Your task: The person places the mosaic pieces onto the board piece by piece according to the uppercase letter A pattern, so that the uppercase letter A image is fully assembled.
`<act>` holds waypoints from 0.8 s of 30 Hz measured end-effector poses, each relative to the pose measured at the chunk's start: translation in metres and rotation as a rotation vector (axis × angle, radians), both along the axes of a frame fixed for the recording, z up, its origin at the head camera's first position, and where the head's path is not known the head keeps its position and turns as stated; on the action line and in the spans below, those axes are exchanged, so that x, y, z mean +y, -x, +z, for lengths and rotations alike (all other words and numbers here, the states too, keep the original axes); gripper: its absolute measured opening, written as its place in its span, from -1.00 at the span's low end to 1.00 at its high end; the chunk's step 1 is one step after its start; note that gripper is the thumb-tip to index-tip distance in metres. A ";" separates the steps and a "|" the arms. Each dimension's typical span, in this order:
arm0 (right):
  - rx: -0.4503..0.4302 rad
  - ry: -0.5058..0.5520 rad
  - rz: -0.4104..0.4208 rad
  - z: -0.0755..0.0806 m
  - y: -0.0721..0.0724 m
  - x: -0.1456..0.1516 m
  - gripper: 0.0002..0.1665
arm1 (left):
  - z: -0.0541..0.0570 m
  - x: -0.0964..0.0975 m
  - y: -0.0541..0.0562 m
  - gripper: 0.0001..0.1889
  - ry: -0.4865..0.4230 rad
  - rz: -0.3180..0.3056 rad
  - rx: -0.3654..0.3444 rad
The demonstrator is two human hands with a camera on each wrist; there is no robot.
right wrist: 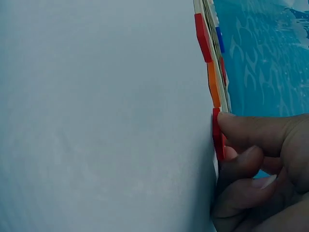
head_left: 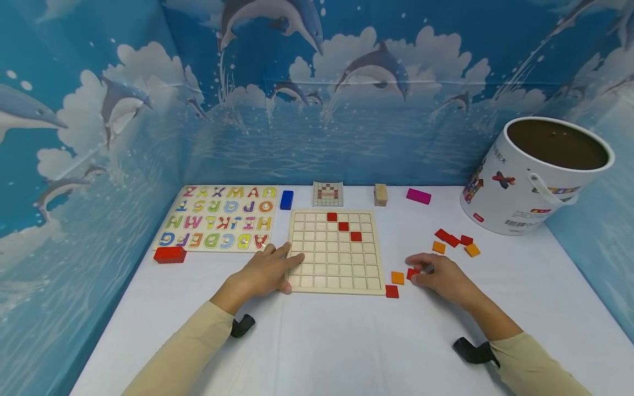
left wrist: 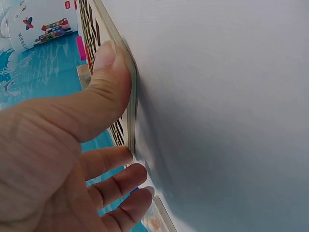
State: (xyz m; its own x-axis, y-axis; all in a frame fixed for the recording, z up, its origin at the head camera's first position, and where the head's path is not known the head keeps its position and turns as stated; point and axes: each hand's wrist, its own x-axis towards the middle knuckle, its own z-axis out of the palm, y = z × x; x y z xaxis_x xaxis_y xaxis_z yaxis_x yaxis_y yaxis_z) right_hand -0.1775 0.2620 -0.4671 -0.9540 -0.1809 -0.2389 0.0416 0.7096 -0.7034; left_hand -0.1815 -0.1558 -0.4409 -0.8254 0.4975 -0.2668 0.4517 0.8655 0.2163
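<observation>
Board [head_left: 339,258], one: left edge under left hand [head_left: 266,269], fingers loosely spread; red tile [head_left: 410,273], one: pinched by right hand [head_left: 438,275], orange tile [head_left: 398,278] just beside; handling: lift by edges, board steadied

White table [head_left: 317,341]: grid board [head_left: 334,257] centre, letter board [head_left: 215,231] left, bucket [head_left: 525,187] right, loose tiles [head_left: 398,278], blocks [head_left: 169,254], patterned card [head_left: 328,194] (perhaps propped).

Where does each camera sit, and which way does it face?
Head: worn on the head, facing forward and down at the grid board; left hand, right hand and sleeves show.
Left wrist: worn there, facing the grid board's edge; left hand shows.
Right wrist: worn there, facing a red tile at the thumb; right hand shows.
Head and left wrist share the bucket.
</observation>
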 end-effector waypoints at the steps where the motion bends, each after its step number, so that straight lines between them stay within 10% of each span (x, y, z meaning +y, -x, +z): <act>1: 0.018 -0.021 0.007 0.000 -0.001 -0.001 -0.46 | 0.000 0.000 0.000 -0.14 0.002 0.000 -0.001; 12: 0.039 -0.070 0.021 0.005 0.003 0.001 -0.64 | 0.001 0.000 0.000 -0.15 0.001 -0.003 0.008; 24: -0.107 0.461 -0.167 0.014 0.048 -0.024 -0.35 | 0.000 0.000 0.000 -0.14 0.006 -0.005 0.007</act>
